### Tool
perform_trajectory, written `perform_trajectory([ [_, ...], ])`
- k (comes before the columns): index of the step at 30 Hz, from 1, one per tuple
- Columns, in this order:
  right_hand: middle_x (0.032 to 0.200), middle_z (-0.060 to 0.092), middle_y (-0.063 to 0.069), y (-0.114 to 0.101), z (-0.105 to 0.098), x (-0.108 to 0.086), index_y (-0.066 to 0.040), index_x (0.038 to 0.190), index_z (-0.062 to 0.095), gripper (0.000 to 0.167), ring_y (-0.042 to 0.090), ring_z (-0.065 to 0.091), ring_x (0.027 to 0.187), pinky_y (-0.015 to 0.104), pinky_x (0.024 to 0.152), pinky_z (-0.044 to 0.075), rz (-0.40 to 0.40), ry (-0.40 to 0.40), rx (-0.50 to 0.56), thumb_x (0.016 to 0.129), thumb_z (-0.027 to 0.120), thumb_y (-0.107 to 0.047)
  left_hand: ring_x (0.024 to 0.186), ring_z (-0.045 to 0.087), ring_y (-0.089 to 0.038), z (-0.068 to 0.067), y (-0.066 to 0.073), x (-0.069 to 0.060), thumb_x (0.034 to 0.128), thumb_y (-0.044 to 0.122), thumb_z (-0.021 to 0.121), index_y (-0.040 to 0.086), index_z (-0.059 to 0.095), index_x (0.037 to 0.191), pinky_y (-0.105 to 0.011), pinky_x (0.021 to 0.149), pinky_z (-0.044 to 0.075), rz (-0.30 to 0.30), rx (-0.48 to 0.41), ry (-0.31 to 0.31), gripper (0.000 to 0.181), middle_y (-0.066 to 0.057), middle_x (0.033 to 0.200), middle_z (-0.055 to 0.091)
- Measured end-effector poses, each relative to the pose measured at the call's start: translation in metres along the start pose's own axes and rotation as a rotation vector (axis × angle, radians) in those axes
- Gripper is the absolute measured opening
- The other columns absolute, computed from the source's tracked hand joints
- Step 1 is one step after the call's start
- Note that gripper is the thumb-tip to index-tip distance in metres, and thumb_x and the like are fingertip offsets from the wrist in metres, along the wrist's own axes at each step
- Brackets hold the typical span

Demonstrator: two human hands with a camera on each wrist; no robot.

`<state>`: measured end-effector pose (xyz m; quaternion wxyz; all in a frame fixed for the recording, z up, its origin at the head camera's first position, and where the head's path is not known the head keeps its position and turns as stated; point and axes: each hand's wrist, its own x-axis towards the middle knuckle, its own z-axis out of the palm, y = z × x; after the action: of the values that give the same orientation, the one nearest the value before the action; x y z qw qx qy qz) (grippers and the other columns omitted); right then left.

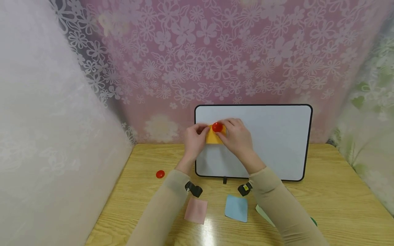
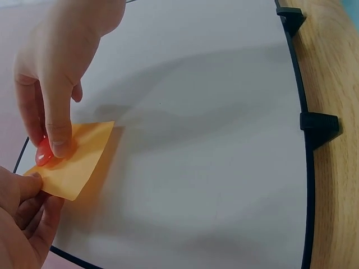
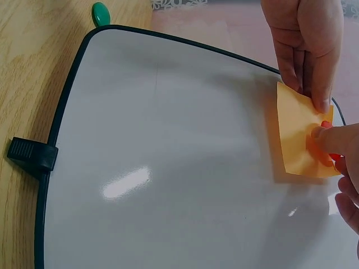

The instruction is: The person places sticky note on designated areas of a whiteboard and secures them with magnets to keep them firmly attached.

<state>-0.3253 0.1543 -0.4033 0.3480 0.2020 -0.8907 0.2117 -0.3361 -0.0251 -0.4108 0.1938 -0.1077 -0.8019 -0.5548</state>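
A yellow-orange sticky note (image 1: 213, 137) is held up at the upper left of a small whiteboard (image 1: 277, 143). My left hand (image 1: 195, 139) pinches the note's left edge between thumb and fingers. On its upper part, a round red magnet (image 1: 217, 127) is gripped by my right hand (image 1: 237, 136), thumb and fingertips on its rim. The left wrist view shows the note (image 2: 84, 159) tilted off the board, with its shadow beside it. In the right wrist view, the red magnet is mostly hidden behind the right thumb (image 3: 331, 137).
Another red magnet (image 1: 160, 174) lies on the wooden table at left. Pink (image 1: 196, 210), blue (image 1: 236, 208) and pale green (image 1: 264, 215) notes lie in front, the last partly under the right sleeve. Green magnets show near that sleeve (image 1: 314, 221) and by a board corner (image 3: 101, 14). Black feet support the board.
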Motion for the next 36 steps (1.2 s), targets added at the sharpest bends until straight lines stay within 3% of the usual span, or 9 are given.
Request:
perform_trajectory([
  [10,0.117,0.074,0.015,0.0,0.002,0.004,-0.003,0.119,0.078,0.038,0.036,0.065,0.112,0.048,0.098,0.058,0.001,0.009,-0.001,0.089,0.091,-0.02,0.085,0.065,-0.021,-0.001,0.006,0.001,0.1037,0.016,0.074,0.004,0.082,0.111,-0.026,0.074,0.059,-0.034,0.008,-0.016,0.016,-0.006,0.1,0.076],
  [36,0.12,0.073,0.015,0.0,0.006,0.012,-0.004,0.123,0.077,0.04,0.035,0.063,0.113,0.046,0.1,0.058,0.036,0.011,-0.034,0.09,0.09,-0.023,0.085,0.065,-0.021,-0.001,0.006,0.009,0.1031,0.016,0.075,0.004,0.082,0.111,-0.026,0.075,0.06,-0.019,0.04,0.005,0.016,-0.007,0.1,0.076],
])
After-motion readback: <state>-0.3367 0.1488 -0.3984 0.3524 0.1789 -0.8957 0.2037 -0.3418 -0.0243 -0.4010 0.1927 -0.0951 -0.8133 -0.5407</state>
